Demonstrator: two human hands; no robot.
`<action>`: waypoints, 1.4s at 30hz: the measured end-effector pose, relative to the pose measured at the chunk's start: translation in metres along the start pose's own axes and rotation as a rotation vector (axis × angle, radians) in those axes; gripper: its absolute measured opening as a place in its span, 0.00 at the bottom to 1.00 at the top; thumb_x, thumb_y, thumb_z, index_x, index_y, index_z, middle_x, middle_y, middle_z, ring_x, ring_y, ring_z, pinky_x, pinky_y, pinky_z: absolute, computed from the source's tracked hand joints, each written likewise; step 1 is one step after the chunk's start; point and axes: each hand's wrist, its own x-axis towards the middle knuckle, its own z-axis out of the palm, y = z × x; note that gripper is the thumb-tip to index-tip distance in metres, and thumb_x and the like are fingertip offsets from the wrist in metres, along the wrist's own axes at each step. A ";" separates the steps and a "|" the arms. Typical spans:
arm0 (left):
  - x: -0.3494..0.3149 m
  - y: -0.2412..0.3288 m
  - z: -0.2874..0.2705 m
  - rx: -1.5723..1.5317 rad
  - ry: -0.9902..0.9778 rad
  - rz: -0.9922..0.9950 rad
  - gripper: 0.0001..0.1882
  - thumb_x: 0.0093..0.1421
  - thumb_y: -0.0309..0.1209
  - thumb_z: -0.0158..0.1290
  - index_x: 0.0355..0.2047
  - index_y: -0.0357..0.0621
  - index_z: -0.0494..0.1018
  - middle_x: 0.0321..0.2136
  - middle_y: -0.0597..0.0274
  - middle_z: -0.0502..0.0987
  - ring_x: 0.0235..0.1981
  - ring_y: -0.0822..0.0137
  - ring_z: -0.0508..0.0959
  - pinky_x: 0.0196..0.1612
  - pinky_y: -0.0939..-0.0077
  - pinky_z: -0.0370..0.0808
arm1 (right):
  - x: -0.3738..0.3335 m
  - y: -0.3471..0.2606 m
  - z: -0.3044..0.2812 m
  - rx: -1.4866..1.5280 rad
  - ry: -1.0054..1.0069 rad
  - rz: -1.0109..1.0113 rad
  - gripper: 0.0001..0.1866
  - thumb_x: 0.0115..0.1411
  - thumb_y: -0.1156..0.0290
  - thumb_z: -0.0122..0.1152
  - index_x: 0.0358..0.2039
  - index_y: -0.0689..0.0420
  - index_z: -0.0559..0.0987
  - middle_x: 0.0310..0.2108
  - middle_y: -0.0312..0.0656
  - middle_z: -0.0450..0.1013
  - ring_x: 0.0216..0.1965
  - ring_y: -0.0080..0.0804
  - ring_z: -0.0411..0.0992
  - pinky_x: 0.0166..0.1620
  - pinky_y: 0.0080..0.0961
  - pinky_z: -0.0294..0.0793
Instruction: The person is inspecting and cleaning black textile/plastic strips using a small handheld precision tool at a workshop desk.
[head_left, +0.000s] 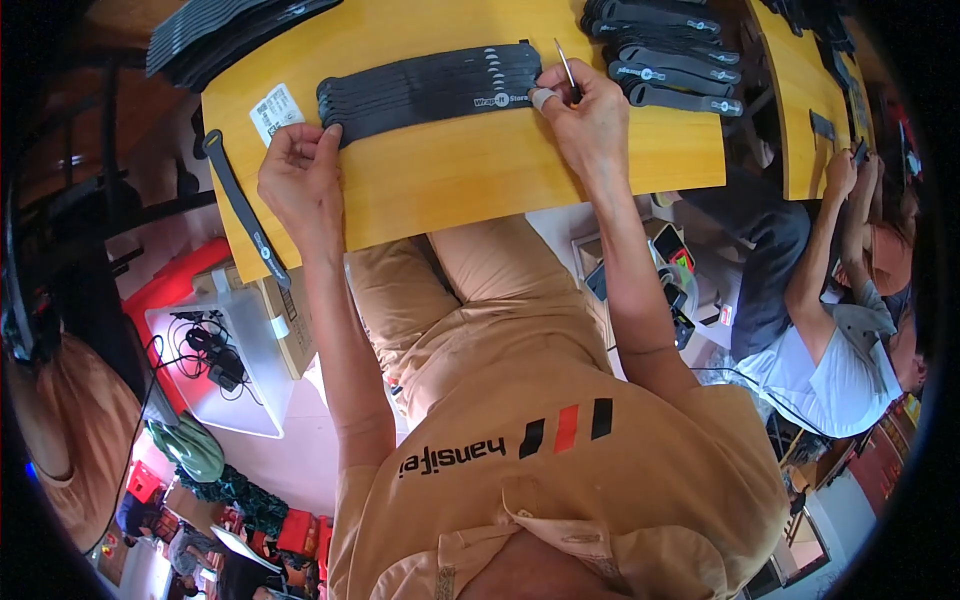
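A fanned row of black storage straps (420,95) lies across the yellow table, each overlapping the one behind it. My left hand (303,180) is closed, thumb and fingers pinching the straps at their left end. At the right end, my right hand (588,125) has its thumb and forefinger against the straps. A slim pointed metal tool (566,66) sticks up from between its fingers; the rest is hidden in the hand, so I cannot tell its exact kind. A light band wraps one right finger. One loose black strap (243,205) lies along the table's left edge.
The yellow table (450,190) also bears a white printed label (276,113), a strap pile (220,40) at far left and several strap bundles (675,70) at right. Below left stands a translucent bin (265,375) with cables. A co-worker (830,340) sits at another table on the right.
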 end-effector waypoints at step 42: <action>-0.018 0.011 0.044 0.802 -0.168 0.667 0.35 0.57 0.50 0.42 0.58 0.38 0.52 0.59 0.50 0.53 0.60 0.56 0.52 0.60 0.53 0.44 | 0.015 -0.031 -0.005 -0.314 0.061 -0.213 0.06 0.50 0.72 0.52 0.29 0.59 0.73 0.22 0.48 0.71 0.29 0.46 0.72 0.30 0.37 0.70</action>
